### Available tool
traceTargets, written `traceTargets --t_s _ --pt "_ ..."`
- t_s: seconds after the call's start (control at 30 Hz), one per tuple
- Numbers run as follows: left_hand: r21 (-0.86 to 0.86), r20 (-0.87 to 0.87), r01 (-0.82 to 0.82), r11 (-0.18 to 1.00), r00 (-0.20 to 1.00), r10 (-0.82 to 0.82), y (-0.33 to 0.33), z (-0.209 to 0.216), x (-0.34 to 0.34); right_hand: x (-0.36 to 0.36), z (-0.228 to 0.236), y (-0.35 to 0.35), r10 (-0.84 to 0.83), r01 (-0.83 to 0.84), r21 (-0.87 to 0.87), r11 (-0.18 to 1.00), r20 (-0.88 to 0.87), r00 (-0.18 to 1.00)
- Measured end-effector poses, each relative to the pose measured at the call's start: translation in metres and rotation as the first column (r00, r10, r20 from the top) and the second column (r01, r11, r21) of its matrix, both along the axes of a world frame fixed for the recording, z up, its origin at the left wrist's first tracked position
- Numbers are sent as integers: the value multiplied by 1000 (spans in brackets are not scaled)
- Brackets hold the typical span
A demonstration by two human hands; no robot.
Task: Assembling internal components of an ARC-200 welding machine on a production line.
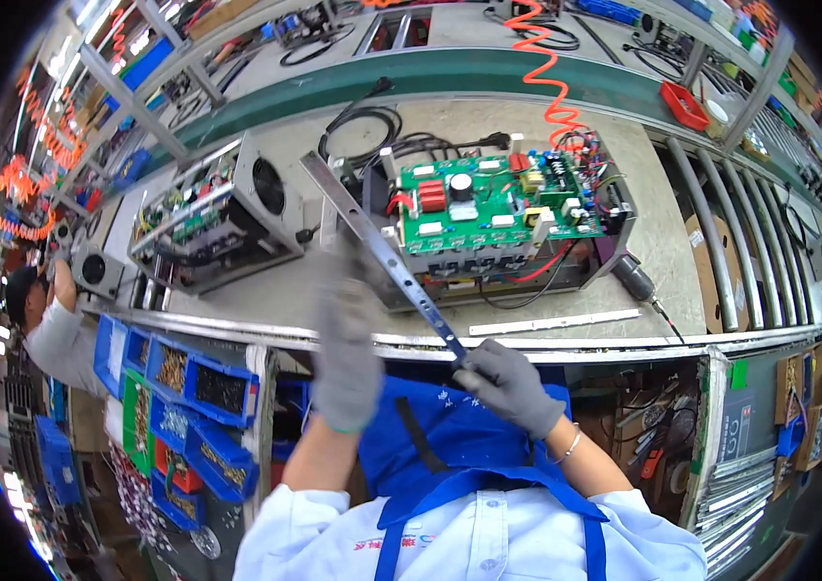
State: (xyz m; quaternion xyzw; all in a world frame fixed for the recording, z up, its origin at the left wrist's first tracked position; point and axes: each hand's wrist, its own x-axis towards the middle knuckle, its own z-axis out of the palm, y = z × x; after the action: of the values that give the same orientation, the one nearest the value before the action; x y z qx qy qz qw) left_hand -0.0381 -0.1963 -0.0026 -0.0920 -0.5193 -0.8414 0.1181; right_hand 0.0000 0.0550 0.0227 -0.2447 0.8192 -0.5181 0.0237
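My right hand (515,389), in a grey glove, grips the lower end of a long flat metal bar (387,258) with a row of holes. The bar slants up and left, its far end by the black cables. Smeared by motion, my grey-gloved left hand (348,349) is left of the bar; its fingers cannot be made out. Behind the bar, an open metal chassis with a green circuit board (479,228) sits on the bench, partly covered by it. A power screwdriver (635,281) lies at the chassis's right corner, and a thin white strip (556,322) lies along the front edge.
On the left stands another open unit with a fan (267,186). Coiled black cables (364,131) lie behind, and an orange spiral hose (551,82) hangs down. Metal rollers (735,232) are at right. Blue bins (222,387) of small parts hang at lower left; a co-worker (57,324) is beyond.
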Motion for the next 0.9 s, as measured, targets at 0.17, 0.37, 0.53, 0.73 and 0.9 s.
traceTargets --t_s 0.17,0.37,0.53,0.73,0.9 --pt "-418 149 165 893 983 -112 129 126 13 0 -14 -13 35 -59 -200 978 -121 992" --pt "-892 -434 -453 -16 864 -254 137 166 -36 14 -8 20 -161 169 -177 970 60 985" --pt "-897 -380 -414 -153 901 -209 143 156 -67 30 -16 40 -242 282 -201 938 202 949" --pt "-951 -267 -292 -99 940 -211 140 151 -84 32 -13 52 -263 308 -184 934 232 936" --pt "-944 -296 -322 -65 920 -255 131 152 -85 27 -11 43 -243 272 -159 949 181 953"
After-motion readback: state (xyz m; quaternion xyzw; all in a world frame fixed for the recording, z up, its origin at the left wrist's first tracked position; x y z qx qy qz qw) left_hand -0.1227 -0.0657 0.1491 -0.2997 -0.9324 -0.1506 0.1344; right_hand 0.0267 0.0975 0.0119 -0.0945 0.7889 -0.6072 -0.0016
